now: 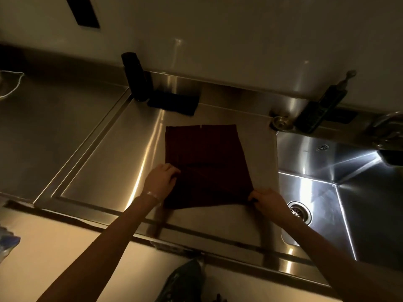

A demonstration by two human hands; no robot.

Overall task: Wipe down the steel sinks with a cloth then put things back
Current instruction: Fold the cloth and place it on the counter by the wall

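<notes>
Pale glossy wall (pixel 239 40) behind, faint light streaks on it. Dark rectangular panel (pixel 82 12) on wall, upper left, partly cut off by frame. White looped cord (pixel 13 83) at far left edge, lying on steel worktop (pixel 54 131). Steel tap (pixel 386 123) at right edge, blurred. Pale floor (pixel 65 247) below worktop's front edge. Dark patterned shoe (pixel 185 280) on floor, bottom centre. Crumpled bluish plastic (pixel 8 243) at lower left edge, mostly out of view.

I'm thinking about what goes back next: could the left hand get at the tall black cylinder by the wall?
Probably yes. The left hand holds the dark red cloth and would have to let go first. Only bare steel counter lies between it and the black cylinder.
</notes>
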